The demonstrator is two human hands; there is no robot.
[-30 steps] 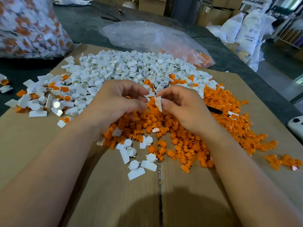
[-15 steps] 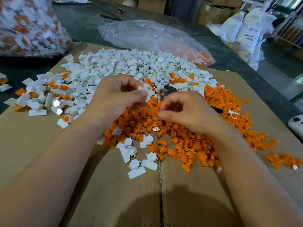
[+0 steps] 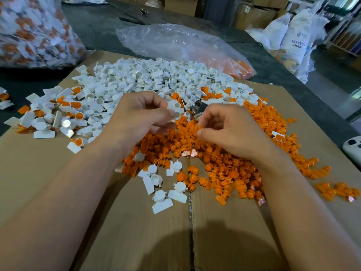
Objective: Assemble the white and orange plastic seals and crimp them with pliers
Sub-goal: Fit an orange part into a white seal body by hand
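On the cardboard sheet (image 3: 58,173) before my remote view, two heaps meet: white seal bodies (image 3: 156,79) on the far side, orange inserts (image 3: 224,173) on the near right.

Left hand (image 3: 140,122): raised just above the line where the heaps meet, thumb and curled fingers pinching one white seal body (image 3: 174,111), which juts toward the other hand.

Right hand (image 3: 230,132): just beside the left but apart from it, fingers curled inward, with thumb and forefinger tips close together over the orange heap. I cannot tell whether an insert is caught between them, since orange lies directly behind.

Pliers (image 3: 196,107): metal head and dark handle lying on the heaps, showing between the two hands on their far side, touched by neither.

Assembled seals (image 3: 78,115), white with orange centres, lie scattered at the left edge of the white heap. A few loose white bodies (image 3: 162,202) rest on bare cardboard nearer to me, by the sheet's centre seam.

Beyond the sheet, on the dark table (image 3: 97,32), lies a clear plastic bag (image 3: 175,44) with orange pieces in its right end. A large filled bag (image 3: 29,32) of white-and-orange parts sits at far left, and white sacks (image 3: 297,38) stand at far right. A white device (image 3: 351,149) shows at the right edge, mostly cut off.
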